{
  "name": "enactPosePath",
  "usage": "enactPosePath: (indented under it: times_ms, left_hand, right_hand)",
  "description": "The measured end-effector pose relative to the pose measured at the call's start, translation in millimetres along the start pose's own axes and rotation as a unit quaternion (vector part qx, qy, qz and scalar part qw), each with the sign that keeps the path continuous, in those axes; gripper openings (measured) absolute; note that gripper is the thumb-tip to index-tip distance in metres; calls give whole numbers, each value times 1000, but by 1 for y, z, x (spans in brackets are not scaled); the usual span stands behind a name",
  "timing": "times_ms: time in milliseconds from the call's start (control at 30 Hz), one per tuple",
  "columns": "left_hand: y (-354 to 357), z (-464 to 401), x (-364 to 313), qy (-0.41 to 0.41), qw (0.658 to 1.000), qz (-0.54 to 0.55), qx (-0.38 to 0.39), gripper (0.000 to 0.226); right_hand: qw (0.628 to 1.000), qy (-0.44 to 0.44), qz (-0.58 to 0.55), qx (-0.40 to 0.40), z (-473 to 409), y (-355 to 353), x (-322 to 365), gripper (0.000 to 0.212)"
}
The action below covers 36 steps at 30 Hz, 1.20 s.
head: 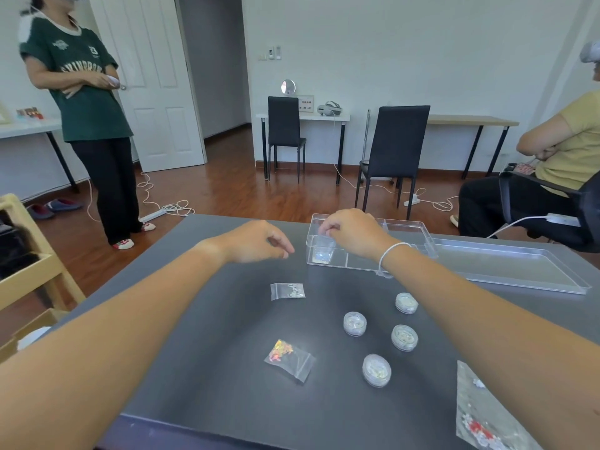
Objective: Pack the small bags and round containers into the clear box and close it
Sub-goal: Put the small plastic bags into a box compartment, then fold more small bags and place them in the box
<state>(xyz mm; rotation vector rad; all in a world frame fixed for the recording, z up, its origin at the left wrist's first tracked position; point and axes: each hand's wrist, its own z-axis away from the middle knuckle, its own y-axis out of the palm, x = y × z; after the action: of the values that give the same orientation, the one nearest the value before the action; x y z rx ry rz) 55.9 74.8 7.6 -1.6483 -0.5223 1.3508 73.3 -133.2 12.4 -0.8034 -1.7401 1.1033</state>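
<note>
The clear box [409,227] with dividers stands open at the table's far side, its lid [506,266] lying flat to its right. My right hand [354,233] is over the box's left compartment, pinching a small bag [324,250] that stands in it. My left hand [259,241] hovers left of the box, fingers loosely curled, holding nothing. On the dark table lie a small bag with white bits [287,291], a bag with orange bits [290,358] and several round containers [355,323], [406,303], [404,337], [376,370].
A larger bag with red and white pieces [480,414] lies at the near right edge. A person stands at the far left, another sits at the right. A wooden cart [29,261] stands left of the table [201,336]. Black chairs and desks stand behind.
</note>
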Motion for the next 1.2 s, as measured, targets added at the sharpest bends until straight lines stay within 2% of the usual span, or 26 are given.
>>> enactPosePath:
  times_ms: [133,400,567,667,733,800,967,1067,1200]
  left_hand:
    - [3,11,0,-36,998,-8,45,13]
    - [9,26,-4,-63,994,-34,80,26]
    - [12,30,-6,-63,994,-41,81,25]
    - [14,31,-7,-65,994,-35,81,22]
    - [15,31,-7,-65,994,-29,83,20]
    - [15,32,-7,-63,994,-23,86,17]
    - [17,32,-8,-64,993,-23,91,18]
    - [19,33,-9,-74,993,-21,86,20]
    - [21,37,-10,-81,994,-14,77,22]
  right_hand:
    - [1000,0,11,4,-2,4,1,34]
    - [997,5,71,-7,-7,11,2,36]
    - [996,-19,88,-26,2,9,6,44]
    - [994,-46,85,-54,13,5,13,40]
    - [995,-71,42,-56,24,2,22,33]
    - [995,-91,-16,-21,39,1,31,25]
    - [972,-124,-72,186,85,6,48,8]
    - [963,-124,-71,230,103,11,52,19]
    - [965,-112,-50,231,116,14,56,41]
